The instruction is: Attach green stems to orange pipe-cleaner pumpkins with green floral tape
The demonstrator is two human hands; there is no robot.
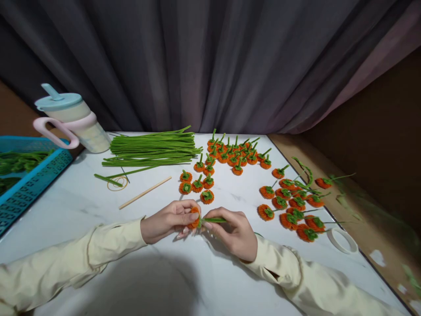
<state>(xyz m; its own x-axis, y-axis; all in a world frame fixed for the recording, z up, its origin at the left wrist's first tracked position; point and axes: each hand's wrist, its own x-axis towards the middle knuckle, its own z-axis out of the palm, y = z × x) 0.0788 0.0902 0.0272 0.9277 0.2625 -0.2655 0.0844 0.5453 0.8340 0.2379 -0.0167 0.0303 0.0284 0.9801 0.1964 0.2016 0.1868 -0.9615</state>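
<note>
My left hand [176, 220] is closed around a small orange pipe-cleaner pumpkin [194, 218], its green top turned to the right. From the other side, my right hand [233, 231] pinches a green pipe-cleaner stem [215, 220] that meets the pumpkin's top. Whether the stem is fixed to the pumpkin I cannot tell. Just beyond my hands stand more orange pumpkins [207, 196] with short green stems. A larger group of pumpkins [230, 153] sits at the back, and others with longer thin stems [288, 220] lie to the right.
Green pipe cleaners [154, 147] lie bundled at the back left. Nearer are a wooden stick [144, 193] and a rubber band [113, 188]. A lidded tumbler [88, 131] and a blue basket [33, 193] stand left. A white ring [342, 240] lies at the table's right edge.
</note>
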